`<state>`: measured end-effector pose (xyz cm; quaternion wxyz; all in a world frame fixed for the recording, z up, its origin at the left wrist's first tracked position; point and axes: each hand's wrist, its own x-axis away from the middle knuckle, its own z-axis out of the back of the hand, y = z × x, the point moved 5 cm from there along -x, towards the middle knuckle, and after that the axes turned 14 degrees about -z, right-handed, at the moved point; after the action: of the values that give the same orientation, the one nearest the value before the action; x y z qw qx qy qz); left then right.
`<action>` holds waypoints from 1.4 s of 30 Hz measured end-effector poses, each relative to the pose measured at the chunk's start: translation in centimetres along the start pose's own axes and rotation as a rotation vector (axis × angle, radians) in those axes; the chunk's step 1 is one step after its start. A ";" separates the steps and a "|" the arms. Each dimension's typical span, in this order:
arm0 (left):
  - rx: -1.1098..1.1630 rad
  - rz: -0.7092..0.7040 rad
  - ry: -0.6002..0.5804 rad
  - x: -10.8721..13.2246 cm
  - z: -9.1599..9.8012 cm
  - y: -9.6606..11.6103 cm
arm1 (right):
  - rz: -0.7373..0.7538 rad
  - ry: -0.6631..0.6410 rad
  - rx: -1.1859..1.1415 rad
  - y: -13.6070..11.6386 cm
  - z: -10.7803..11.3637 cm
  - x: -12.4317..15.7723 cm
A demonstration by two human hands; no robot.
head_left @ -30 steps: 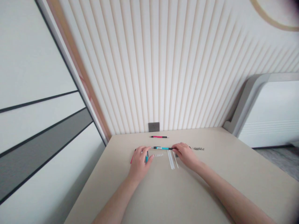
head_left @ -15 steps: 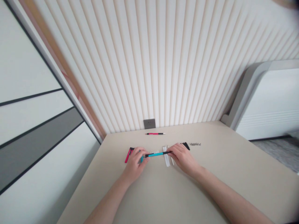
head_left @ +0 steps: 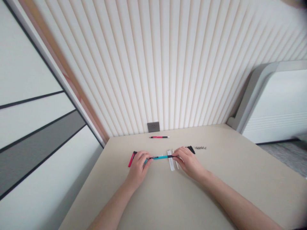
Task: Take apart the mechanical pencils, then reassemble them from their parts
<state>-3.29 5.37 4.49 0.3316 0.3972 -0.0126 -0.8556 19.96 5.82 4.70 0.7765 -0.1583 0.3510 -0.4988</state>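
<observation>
A blue pen (head_left: 161,157) with black ends lies level between my two hands, just above the table. My left hand (head_left: 139,164) is closed on its clip end, fingers pinched. At the other end, my right hand (head_left: 188,160) pinches the black grip section. Pink pen barrels (head_left: 131,159) are beside my left hand, partly covered by it. Behind the pen, small white pieces (head_left: 160,156) show in part. White thin tubes (head_left: 170,161) lie close to my right fingers, and black grip pieces (head_left: 191,149) lie just behind that hand.
An assembled pink pen (head_left: 159,137) lies at the back of the beige table (head_left: 158,198), near the wall socket (head_left: 153,126). Small metal springs (head_left: 200,148) lie to the right. A ribbed wall panel (head_left: 153,64) rises behind the table.
The blue pen has turned so its black clip now shows beside my left fingers. The gap near its left end looks smaller. Both hands have stayed almost in place.
</observation>
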 end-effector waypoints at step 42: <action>0.052 -0.055 0.015 0.3 -0.1 -0.4 | -0.069 -0.004 -0.043 -0.1 -0.7 0.5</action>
<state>-3.61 5.58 4.15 0.2977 0.4125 -0.0216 -0.8607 19.47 5.43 4.08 0.7560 -0.1880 0.3543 -0.5173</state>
